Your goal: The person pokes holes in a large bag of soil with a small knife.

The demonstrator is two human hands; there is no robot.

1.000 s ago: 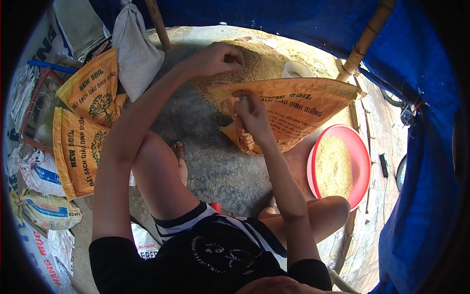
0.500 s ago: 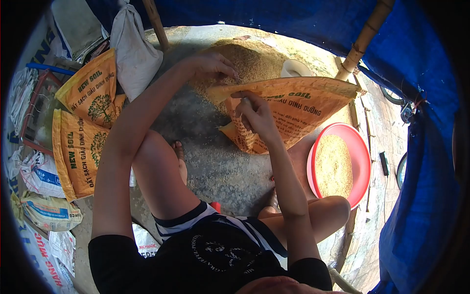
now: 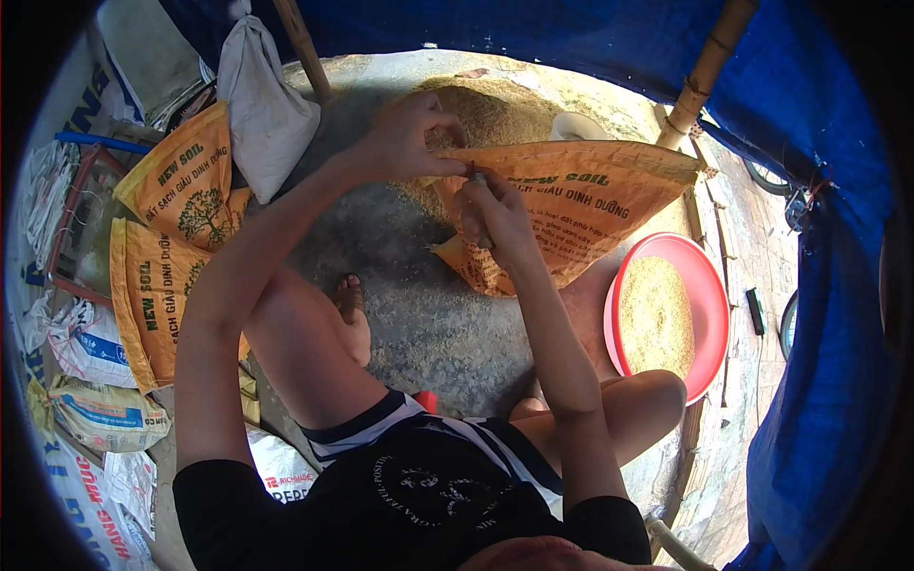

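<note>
An orange printed sack [image 3: 609, 195] stands tilted on the floor before me, its top edge running off to the right. At the sack's upper left corner, my left hand [image 3: 419, 138] is closed, with thumb and fingertips pinching the edge. Just below that edge is my right hand [image 3: 497, 214], its fingers curled together in front of the sack. A small, thin dark thing [image 3: 471, 169] shows at the right fingertips, too small to name. The two hands almost touch. Behind the left hand lies a heap of husk-like grain [image 3: 486, 119].
A pink basin [image 3: 709, 333] of grain stands at right. Two more orange sacks [image 3: 143, 314] and a tied white sack [image 3: 262, 114] are at left. A bamboo pole [image 3: 705, 81] and blue tarp [image 3: 609, 48] border the back. A white container [image 3: 576, 127] sits behind the sack.
My left hand has come down and right, from above the grain heap to the sack's corner. My right hand has shifted slightly and its fingers have drawn in near the left fingertips.
</note>
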